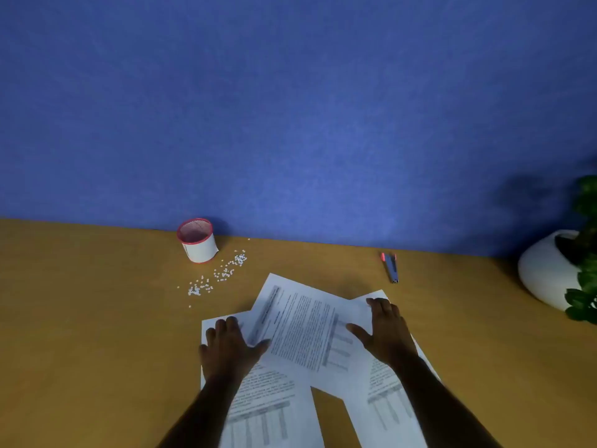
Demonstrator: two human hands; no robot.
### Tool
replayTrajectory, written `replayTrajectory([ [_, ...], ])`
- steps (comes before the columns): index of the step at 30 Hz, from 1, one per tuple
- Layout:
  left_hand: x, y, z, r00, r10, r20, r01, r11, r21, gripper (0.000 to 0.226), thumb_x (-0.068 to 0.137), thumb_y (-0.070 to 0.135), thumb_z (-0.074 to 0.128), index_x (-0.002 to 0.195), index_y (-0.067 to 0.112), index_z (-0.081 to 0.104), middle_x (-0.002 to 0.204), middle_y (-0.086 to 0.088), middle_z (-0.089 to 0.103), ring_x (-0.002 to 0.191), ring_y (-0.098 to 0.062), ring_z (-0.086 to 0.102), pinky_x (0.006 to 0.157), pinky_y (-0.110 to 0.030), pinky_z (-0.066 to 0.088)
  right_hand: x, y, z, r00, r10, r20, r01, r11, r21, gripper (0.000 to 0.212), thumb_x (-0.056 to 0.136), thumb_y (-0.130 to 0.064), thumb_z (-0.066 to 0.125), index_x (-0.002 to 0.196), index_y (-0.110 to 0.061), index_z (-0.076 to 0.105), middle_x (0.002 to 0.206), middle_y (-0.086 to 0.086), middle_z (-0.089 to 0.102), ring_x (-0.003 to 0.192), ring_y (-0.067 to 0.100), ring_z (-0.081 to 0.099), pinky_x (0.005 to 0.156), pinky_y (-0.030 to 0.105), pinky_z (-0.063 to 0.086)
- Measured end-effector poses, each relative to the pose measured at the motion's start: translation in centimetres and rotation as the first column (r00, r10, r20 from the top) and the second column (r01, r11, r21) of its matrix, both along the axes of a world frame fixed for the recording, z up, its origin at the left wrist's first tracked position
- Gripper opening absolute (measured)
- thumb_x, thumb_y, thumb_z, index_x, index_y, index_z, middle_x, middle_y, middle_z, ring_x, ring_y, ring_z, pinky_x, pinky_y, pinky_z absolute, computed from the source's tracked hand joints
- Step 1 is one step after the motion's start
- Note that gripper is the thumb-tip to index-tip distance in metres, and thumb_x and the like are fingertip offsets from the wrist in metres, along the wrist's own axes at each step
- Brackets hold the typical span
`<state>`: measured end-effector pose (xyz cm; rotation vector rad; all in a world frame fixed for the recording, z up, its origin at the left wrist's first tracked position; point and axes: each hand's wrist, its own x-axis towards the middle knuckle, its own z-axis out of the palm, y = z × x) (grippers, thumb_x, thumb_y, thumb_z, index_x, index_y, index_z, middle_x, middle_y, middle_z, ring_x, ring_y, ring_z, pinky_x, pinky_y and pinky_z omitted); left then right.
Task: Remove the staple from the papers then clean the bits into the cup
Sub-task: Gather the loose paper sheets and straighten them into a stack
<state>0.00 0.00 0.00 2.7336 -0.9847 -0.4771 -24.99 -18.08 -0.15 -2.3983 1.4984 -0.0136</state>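
Three sheets (300, 331) look fanned apart, staple probably gone; left hand (231, 345) and right hand (384, 331) lie flat, fingers spread. Square them, then sweep the bits (219, 273) toward the cup (197, 240).

We see a wooden table (97, 318) carrying three fanned printed papers (303, 331), a red-rimmed cup (197, 242), scattered white bits (219, 274) beside it, a stapler (391, 268) — and a white plant pot (546, 270).

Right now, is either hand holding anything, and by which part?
Nothing is gripped. The left hand and right hand lie flat on the papers, fingers straight, pressing the sheets' outer sides.
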Motion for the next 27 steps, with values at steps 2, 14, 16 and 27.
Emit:
replayTrajectory([
  [2, 0.2, -0.4, -0.4, 0.998, 0.032, -0.054, -0.031, 0.999, 0.032, 0.092, 0.064, 0.083, 0.064, 0.133, 0.025, 0.044, 0.139, 0.003, 0.050, 0.131, -0.023, 0.045, 0.106, -0.049, 0.042, 0.3, -0.8, 0.0, 1.000, -0.021, 0.023, 0.021, 1.000, 0.007, 0.090, 0.081, -0.073, 0.056, 0.148, -0.016, 0.037, 0.154, 0.004, 0.041, 0.141, 0.024, 0.037, 0.114, 0.042, 0.036],
  [14, 1.3, -1.8, -2.6, 0.993, 0.082, -0.081, -0.075, 0.994, 0.080, 0.107, 0.045, 0.088, 0.069, 0.128, 0.025, 0.043, 0.133, 0.005, 0.053, 0.127, -0.022, 0.047, 0.102, -0.044, 0.044, 1.2, -3.6, -0.9, 0.990, -0.055, -0.130, 0.075, 0.985, 0.155, 0.108, 0.053, -0.081, 0.074, 0.140, -0.026, 0.040, 0.148, 0.000, 0.041, 0.135, 0.024, 0.036, 0.111, 0.043, 0.033],
  [16, 1.3, -1.9, -2.6, 0.993, 0.091, -0.078, -0.085, 0.993, 0.079, 0.102, 0.045, 0.087, 0.070, 0.124, 0.026, 0.047, 0.129, 0.005, 0.056, 0.124, -0.021, 0.049, 0.100, -0.044, 0.044, 1.4, -3.9, -0.9, 0.989, -0.057, -0.138, 0.081, 0.982, 0.170, 0.103, 0.053, -0.079, 0.076, 0.136, -0.028, 0.043, 0.145, 0.000, 0.043, 0.134, 0.024, 0.037, 0.110, 0.043, 0.034],
  [27, -0.2, -2.6, -1.7, 0.953, 0.083, -0.291, -0.133, 0.979, -0.156, 0.076, 0.061, 0.046, 0.089, 0.113, 0.031, 0.035, 0.104, 0.010, 0.062, 0.088, -0.017, 0.067, 0.076, -0.036, 0.062, 1.6, -3.4, -0.8, 0.990, -0.048, -0.134, 0.069, 0.985, 0.160, 0.070, 0.058, -0.073, 0.077, 0.109, -0.032, 0.051, 0.136, -0.003, 0.047, 0.128, 0.023, 0.039, 0.108, 0.046, 0.035],
])
